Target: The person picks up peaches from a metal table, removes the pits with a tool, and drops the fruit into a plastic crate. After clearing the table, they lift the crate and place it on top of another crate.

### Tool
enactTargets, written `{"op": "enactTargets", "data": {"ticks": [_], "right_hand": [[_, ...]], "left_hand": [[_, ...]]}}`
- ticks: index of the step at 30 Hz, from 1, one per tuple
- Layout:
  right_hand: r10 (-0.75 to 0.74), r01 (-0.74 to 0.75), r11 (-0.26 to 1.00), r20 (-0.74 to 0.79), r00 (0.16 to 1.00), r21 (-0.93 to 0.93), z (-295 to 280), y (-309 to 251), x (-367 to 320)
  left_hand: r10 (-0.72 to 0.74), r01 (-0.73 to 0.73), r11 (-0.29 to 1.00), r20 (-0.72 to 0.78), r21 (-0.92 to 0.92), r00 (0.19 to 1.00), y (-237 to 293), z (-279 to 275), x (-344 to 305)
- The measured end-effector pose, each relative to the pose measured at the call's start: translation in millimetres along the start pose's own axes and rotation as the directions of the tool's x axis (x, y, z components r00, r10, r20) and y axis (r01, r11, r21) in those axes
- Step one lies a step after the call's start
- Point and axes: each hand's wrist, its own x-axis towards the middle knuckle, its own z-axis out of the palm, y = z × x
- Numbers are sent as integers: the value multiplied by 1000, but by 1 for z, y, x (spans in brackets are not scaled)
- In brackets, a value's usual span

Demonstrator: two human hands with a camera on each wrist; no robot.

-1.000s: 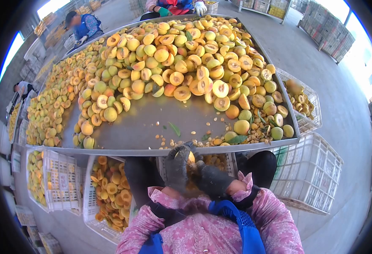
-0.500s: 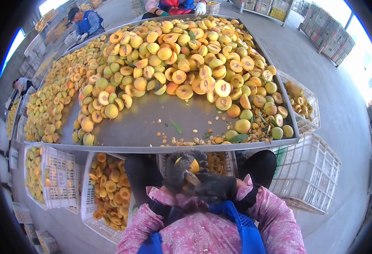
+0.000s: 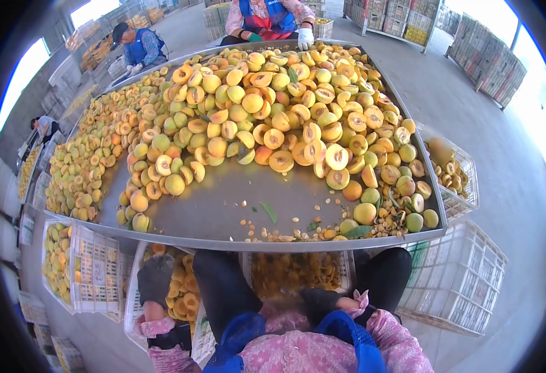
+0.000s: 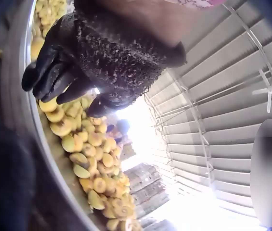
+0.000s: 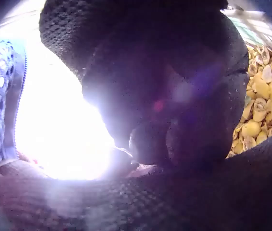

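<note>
My left hand (image 3: 156, 280), in a dark glove, is over the crate of fruit halves (image 3: 184, 301) at the left of my legs. Its fingers hang loosely bent in the left wrist view, the hand (image 4: 112, 57) showing no fruit in its grasp. My right hand (image 3: 318, 304), also dark-gloved, stays low in front of my body, beside the crate between my legs (image 3: 294, 271). The right wrist view shows the right hand (image 5: 164, 86) close up and dark, its fingers curled; whether anything lies inside them is hidden.
A metal-rimmed table (image 3: 223, 208) bears a large heap of halved yellow fruit (image 3: 273, 137), with loose pits and leaves near its front edge. White crates (image 3: 456, 273) stand right and left. People (image 3: 142, 48) work at the far side.
My left hand has left the right hand and moved left over the crate. The fruit seen between the hands is no longer visible there. The right hand has lowered slightly.
</note>
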Motion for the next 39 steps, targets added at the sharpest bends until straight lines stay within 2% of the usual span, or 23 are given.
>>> {"op": "enactTargets", "data": {"ticks": [2, 4, 6, 8, 10, 13, 17, 19, 20, 21, 22, 23, 24, 27, 28, 29, 30, 32, 33, 34, 35, 37, 39], "right_hand": [[-18, 19, 999, -29, 999, 35, -3, -1, 3], [-28, 32, 997, -62, 998, 66, -12, -13, 15], [-31, 41, 995, -100, 995, 95, -11, 0, 7], [-32, 50, 991, -142, 989, 121, 0, 26, -11], [-32, 59, 987, -182, 983, 148, -3, 24, -7], [-34, 79, 979, -232, 972, 188, 3, 42, -18], [-43, 117, 960, -278, 959, 255, -1, 45, -17], [-57, 143, 948, -294, 954, 283, 5, 52, -21], [-62, 155, 943, -304, 951, 295, 10, 56, -23], [-65, 165, 938, -314, 947, 305, -6, 34, -3], [-68, 175, 932, -323, 944, 316, 23, 70, -34], [-72, 187, 926, -332, 941, 327, -17, 8, 20], [-79, 201, 920, -340, 937, 338, -14, 16, 14], [-100, 226, 909, -344, 934, 349, -13, 13, 6], [-48, 223, 825, -329, 943, 519, -28, -3, 0], [5, 211, 711, -304, 953, 671, -37, -14, -3], [4, 208, 713, -301, 954, 670, -39, -16, -2], [-445, 561, 828, -602, 663, 6, -38, -17, 2], [-443, 557, 831, -599, 667, 5, -33, -10, 8], [-561, 454, 828, -518, 646, -330, -26, 0, 17], [-647, 319, 709, -401, 649, -629, -20, 6, 21], [-633, 318, 740, -454, 627, -593, -24, -7, 15], [-618, 320, 767, -506, 601, -556, -21, -10, 16]], "left_hand": [[219, -217, 972, -10, 89, 976, 1, 16, 29], [39, 16, 789, 76, -614, 996, 57, 56, 64], [321, -267, 839, 36, -474, 946, 98, 107, 115], [343, -292, 888, 86, -356, 935, 182, 125, 134], [595, -594, 793, -37, -132, 803, 211, 175, 174], [543, -532, 818, 11, 221, 840, 223, 233, 189], [481, -485, 874, 73, 38, 873, 228, 234, 166], [302, -243, 881, 88, -405, 949, 210, 245, 160], [212, -25, 821, 263, -570, 941, 201, 242, 160], [211, -24, 821, 263, -570, 942, 194, 232, 156], [209, 316, 546, 491, -776, 846, 188, 218, 148], [301, 634, 186, 658, -751, 690, 184, 203, 137], [297, 632, 187, 657, -752, 693, 184, 191, 124], [339, 767, -176, 694, -617, 635, 186, 152, 73], [445, 101, 438, 312, -894, 839, 187, 137, 56], [735, -672, 633, 25, -384, 678, 184, 132, 41], [561, -380, 717, 161, -584, 812, 172, 146, 31], [490, -194, 636, 197, -747, 849, 150, 174, 18], [428, -2, 505, 249, -863, 869, 147, 182, 13], [410, 238, 335, 368, -912, 834, 161, 167, -1], [409, 244, 331, 371, -912, 834, 164, 162, -7], [411, 544, -33, 485, -839, 772, 166, 158, -15], [422, 460, 101, 457, -882, 783, 157, 165, -19]]}}
